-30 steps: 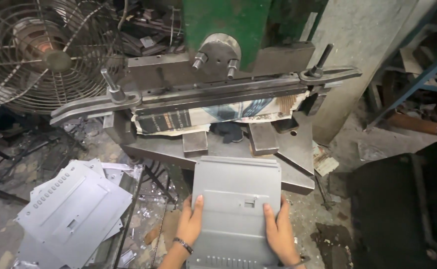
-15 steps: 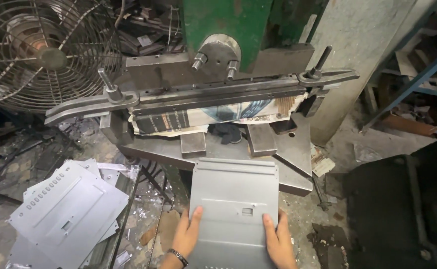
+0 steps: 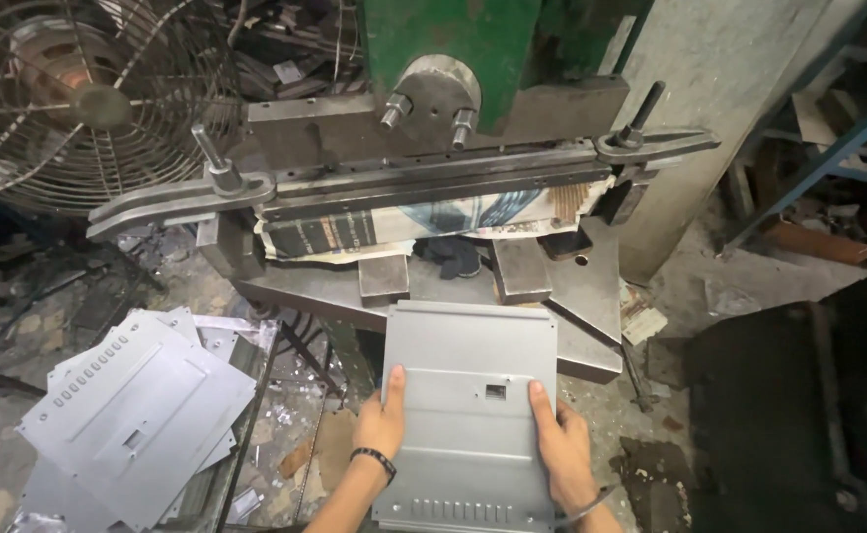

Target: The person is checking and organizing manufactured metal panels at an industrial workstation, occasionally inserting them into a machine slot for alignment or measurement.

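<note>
A grey metal sheet [image 3: 468,395] is being clamped at its side edges by the left hand [image 3: 382,426] and right hand [image 3: 562,449]; it should be kept square to the press bed [image 3: 591,341].

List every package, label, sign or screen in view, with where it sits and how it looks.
Printed cardboard sheet: wedged under the press's long steel bar, above the metal panel held by the left hand and right hand; flattened, torn, dark and pale blue print.
No screens or signs.
</note>
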